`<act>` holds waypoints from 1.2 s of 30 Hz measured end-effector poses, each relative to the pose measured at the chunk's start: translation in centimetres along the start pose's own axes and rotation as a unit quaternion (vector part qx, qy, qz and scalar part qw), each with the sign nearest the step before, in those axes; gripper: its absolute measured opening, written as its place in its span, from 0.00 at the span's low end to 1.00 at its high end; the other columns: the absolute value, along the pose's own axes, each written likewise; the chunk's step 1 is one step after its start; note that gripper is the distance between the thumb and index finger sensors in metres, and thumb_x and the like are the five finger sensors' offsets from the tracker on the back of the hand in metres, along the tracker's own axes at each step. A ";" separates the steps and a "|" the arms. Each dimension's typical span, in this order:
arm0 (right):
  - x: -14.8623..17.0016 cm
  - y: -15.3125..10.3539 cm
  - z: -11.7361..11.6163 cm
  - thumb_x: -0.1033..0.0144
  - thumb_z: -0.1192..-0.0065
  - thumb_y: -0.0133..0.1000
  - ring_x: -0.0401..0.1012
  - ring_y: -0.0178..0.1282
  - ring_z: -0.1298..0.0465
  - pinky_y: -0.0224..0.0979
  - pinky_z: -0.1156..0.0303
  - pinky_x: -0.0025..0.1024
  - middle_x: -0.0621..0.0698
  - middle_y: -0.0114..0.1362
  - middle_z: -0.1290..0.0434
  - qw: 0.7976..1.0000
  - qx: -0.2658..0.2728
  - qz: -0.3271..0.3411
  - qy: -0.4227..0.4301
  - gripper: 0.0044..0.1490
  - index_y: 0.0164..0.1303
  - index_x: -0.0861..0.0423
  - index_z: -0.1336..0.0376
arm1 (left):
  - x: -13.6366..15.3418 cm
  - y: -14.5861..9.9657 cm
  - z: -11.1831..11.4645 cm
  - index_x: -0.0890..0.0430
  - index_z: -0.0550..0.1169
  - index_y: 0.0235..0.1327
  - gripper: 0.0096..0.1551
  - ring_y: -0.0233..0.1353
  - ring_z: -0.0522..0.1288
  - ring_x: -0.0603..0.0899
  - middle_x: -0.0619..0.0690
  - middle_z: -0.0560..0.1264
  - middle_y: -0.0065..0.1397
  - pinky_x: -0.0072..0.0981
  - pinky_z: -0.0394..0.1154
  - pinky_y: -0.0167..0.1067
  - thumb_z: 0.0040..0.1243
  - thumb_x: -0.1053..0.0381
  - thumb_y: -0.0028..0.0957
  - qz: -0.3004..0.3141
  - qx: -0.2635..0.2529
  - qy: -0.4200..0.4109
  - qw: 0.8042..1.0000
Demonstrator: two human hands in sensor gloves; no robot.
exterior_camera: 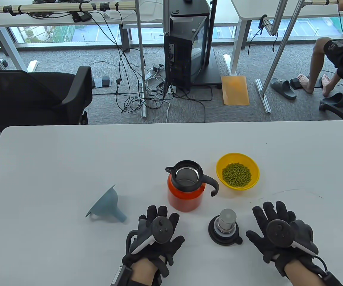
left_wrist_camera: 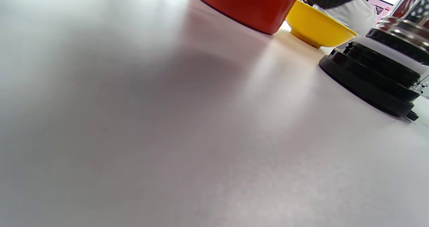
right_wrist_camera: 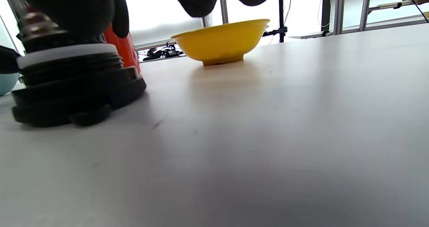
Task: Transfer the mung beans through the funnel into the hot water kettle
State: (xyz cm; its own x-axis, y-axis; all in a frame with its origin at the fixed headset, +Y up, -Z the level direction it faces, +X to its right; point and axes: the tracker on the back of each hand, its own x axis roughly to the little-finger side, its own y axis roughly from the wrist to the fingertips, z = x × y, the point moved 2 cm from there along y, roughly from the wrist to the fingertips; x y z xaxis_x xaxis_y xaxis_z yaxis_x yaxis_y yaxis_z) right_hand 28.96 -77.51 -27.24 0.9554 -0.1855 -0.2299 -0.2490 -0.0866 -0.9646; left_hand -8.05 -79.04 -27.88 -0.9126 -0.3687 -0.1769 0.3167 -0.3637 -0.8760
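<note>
Nearest the person, both hands lay flat on the white table (exterior_camera: 55, 155), palms down, fingers spread, neither holding anything. The left hand (exterior_camera: 155, 235) sat just in front of the kettle; the right hand (exterior_camera: 282, 235) sat well to the right, near the table's front edge. Between them stood the kettle's lid (exterior_camera: 225, 227), upside down on its black cap with the metal plug pointing up, touched by neither hand.

The relation that matters to the coming move was the funnel's. The blue funnel (exterior_camera: 107, 205) lay on its side, just beyond and to the left of the left hand, apart from it. Its long axis ran diagonally: the narrow spout pointed toward the person and to the right, ending close to the left hand's fingertips, while the wide mouth faced away to the left. In my judgement the left hand was plainly the nearer and the better placed to take it, and the funnel would need to be turned upright, spout down, before seating.

Further out, the orange kettle (exterior_camera: 186, 190) stood upright directly beyond the left hand, mouth open, handle to the right. Farthest, the yellow bowl (exterior_camera: 238, 171) of mung beans (exterior_camera: 236, 175) sat just right of the kettle, beyond the right hand and apart from it.
</note>
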 end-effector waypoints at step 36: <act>1.5 -0.6 -0.3 0.36 0.45 0.58 0.72 0.73 0.77 0.64 0.72 0.78 0.71 0.82 0.68 0.998 0.001 0.006 0.060 0.59 0.86 0.61 0.59 | 12.7 -1.1 -12.1 0.38 0.44 0.77 0.47 0.78 0.23 0.64 0.48 0.27 0.80 0.68 0.28 0.69 0.48 0.32 0.49 -0.249 -0.072 -0.028 0.965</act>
State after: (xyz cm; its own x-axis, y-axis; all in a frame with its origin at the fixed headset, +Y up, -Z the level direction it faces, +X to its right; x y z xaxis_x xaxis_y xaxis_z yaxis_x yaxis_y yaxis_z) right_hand 30.50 -78.05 -26.99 0.9263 -0.3029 -0.2240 -0.2592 -0.0809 -0.9624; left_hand -23.09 -72.96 -34.58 -0.9257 -0.2256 0.3035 -0.2010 -0.3862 -0.9002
